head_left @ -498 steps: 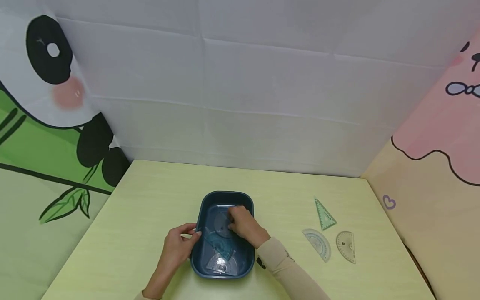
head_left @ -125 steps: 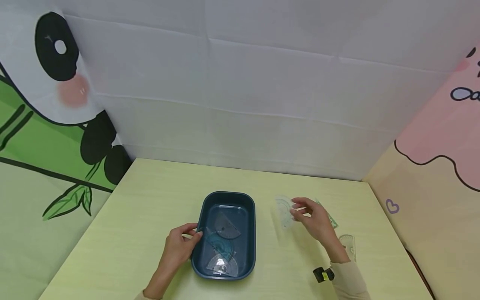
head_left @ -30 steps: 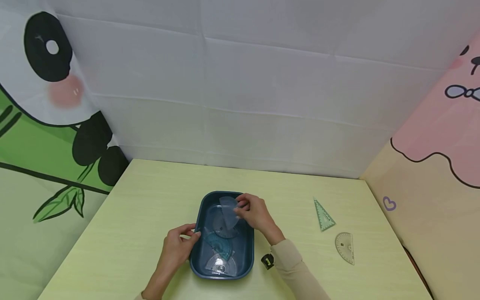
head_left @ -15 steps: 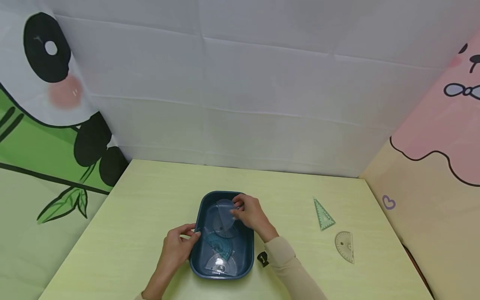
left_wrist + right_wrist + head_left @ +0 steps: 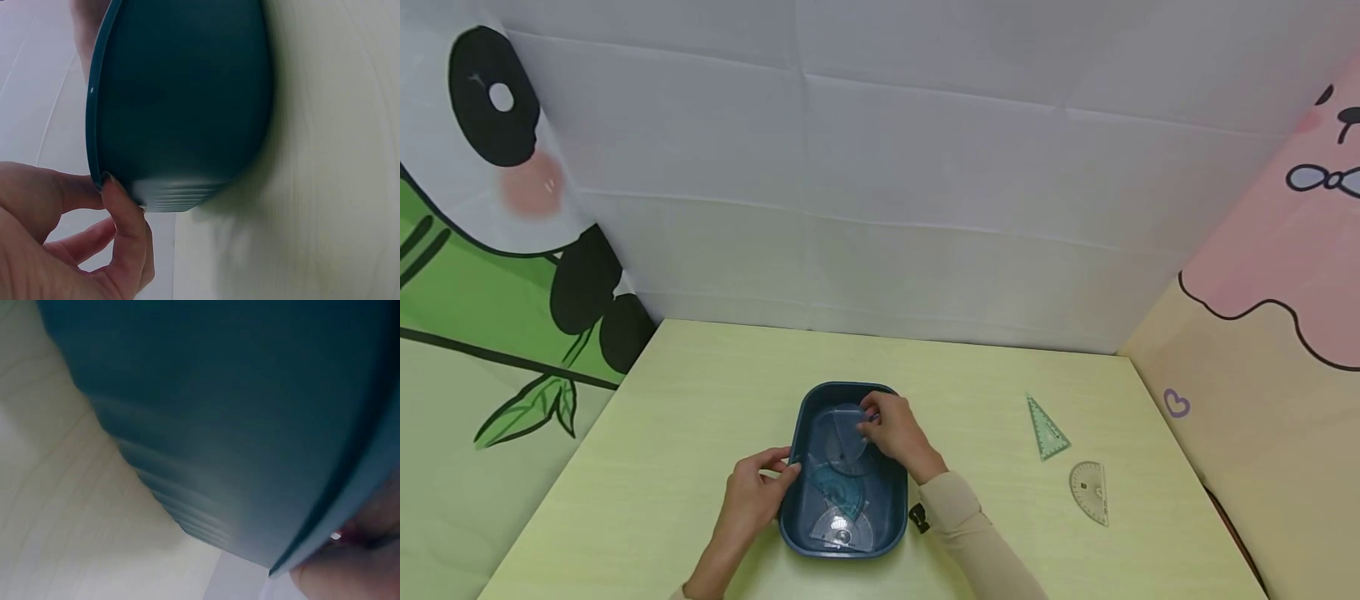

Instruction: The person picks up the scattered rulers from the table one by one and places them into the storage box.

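A dark blue plastic tub (image 5: pixel 891 500) stands on the table. My left hand (image 5: pixel 756 487) pinches its left rim; in the left wrist view, thumb and fingers (image 5: pixel 128 228) meet on that rim. Inside the tub's far end, my right hand (image 5: pixel 897 435) holds a clear protractor (image 5: pixel 847 423) by its right side, low over the floor of the tub. Beneath and nearer lie another clear protractor (image 5: pixel 852 464), a teal piece (image 5: pixel 842 492) and a clear protractor (image 5: pixel 844 533) at the near end. The right wrist view shows mainly the tub's outer wall (image 5: pixel 219 425), which hides most of that hand.
To the right on the pale table (image 5: pixel 985 367) lie a green set square (image 5: pixel 1047 431) and a clear protractor (image 5: pixel 1090 493). A small black device (image 5: pixel 919 517) sits at the right wrist. A white cloth wall (image 5: pixel 925 192) closes off the back, with printed panels at both sides.
A protractor from the right of the table has come over the tub in my right hand. During the last second it sinks lower into the far end. My left hand stays on the rim.
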The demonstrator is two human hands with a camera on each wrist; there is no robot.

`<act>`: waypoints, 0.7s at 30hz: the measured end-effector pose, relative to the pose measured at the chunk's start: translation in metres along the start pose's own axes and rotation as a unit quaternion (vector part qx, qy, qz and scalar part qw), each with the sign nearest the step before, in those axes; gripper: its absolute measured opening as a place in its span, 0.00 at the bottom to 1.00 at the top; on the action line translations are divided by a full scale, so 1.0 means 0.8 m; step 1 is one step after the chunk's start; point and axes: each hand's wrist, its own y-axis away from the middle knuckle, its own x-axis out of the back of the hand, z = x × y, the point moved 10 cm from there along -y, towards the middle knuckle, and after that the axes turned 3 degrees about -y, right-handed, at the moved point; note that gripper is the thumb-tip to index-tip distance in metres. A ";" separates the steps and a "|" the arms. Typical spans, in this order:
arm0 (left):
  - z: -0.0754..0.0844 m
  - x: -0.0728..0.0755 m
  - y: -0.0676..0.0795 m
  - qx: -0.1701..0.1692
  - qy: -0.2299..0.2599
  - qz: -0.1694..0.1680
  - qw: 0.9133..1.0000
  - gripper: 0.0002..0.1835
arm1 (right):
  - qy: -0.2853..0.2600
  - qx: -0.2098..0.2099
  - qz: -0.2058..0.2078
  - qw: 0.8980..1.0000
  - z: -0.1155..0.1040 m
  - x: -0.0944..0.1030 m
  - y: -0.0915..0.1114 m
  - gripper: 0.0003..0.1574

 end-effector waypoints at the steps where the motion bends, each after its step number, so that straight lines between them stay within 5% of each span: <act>1: 0.000 0.000 0.000 0.000 0.000 0.001 1.000 0.17 | 0.002 0.002 -0.001 1.000 -0.001 -0.001 0.000 0.18; 21: -0.003 -0.004 -0.004 -0.004 0.000 -0.006 1.000 0.18 | 0.044 0.014 0.014 0.999 -0.001 -0.010 -0.004 0.18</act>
